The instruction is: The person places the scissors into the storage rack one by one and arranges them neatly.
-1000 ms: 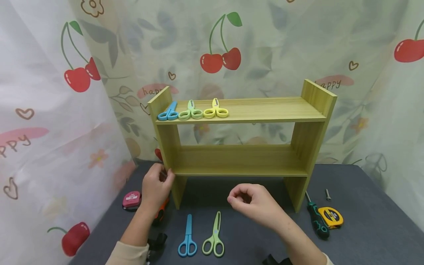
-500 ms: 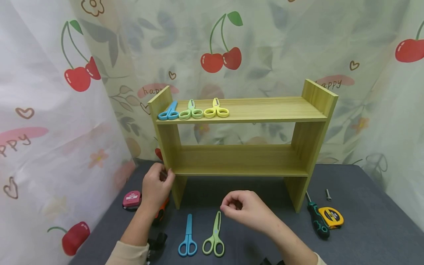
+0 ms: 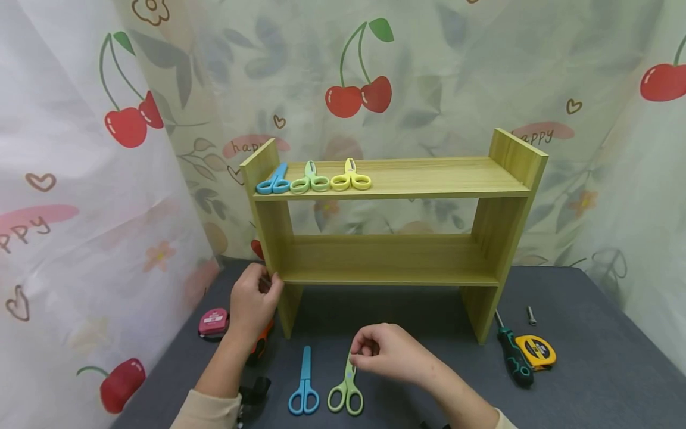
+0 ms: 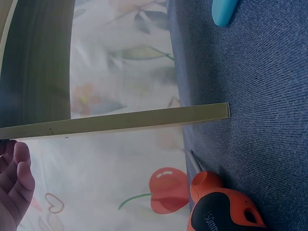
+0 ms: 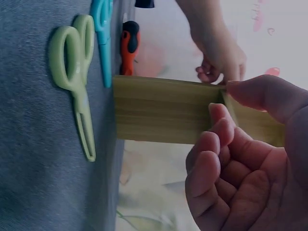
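Note:
My left hand [image 3: 254, 304] rests at the outer face of the wooden shelf's left side panel [image 3: 272, 238], fingers bent and fingertips right at its front edge; in the left wrist view they show beside that edge. My right hand [image 3: 393, 353] holds nothing; its fingers are loosely curled, with thumb and index finger apart in the right wrist view. It hovers at the upper blades of green scissors [image 3: 345, 393], overlapping them in the head view. These scissors lie on the dark cloth, handles toward me. Blue scissors [image 3: 303, 387] lie parallel on their left.
The shelf's top board [image 3: 429, 176] bears blue [image 3: 274, 180], green [image 3: 309, 179] and yellow scissors [image 3: 351, 177]. To the right lie a green-black screwdriver [image 3: 515, 357], a yellow tape measure [image 3: 536, 351] and a bolt [image 3: 531, 316]. A pink tape measure [image 3: 213, 322] and an orange-handled screwdriver [image 4: 211, 197] lie left.
My right hand has moved down and to the left, from in front of the shelf to over the green scissors' blades. The left hand has stayed at the panel.

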`<state>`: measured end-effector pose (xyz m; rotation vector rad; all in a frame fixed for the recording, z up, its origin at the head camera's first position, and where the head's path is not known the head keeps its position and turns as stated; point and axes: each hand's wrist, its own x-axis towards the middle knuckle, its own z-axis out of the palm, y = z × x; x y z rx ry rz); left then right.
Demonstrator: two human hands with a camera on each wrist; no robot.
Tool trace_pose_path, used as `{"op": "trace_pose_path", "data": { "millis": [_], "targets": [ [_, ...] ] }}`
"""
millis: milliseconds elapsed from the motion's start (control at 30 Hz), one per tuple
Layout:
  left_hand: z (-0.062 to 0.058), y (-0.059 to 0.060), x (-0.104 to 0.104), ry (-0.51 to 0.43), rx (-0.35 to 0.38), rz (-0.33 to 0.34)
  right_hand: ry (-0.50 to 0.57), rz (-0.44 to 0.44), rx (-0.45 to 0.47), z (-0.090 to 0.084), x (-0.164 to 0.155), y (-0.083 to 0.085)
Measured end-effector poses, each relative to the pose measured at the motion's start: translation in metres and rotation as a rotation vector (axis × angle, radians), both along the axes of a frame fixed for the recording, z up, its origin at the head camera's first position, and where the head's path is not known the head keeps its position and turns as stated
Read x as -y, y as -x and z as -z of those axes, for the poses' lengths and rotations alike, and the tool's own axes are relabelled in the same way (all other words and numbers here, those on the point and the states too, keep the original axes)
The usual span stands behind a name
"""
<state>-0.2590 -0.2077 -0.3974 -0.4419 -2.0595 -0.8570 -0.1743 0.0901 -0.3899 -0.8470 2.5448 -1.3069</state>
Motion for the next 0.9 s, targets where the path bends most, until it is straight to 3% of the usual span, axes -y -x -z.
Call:
{"op": "trace_pose_path", "data": {
  "millis": [600,900],
  "targets": [
    [-0.001,-0.003,0.0,-0.011,0.029,0.005,-0.196,-0.015,0.12,0.041,0.011,0.002],
    [-0.002,-0.002,0.0,-0.011,0.035,0.009,-0.29,0.077,0.039,0.058,0.019,-0.001]
  ]
}}
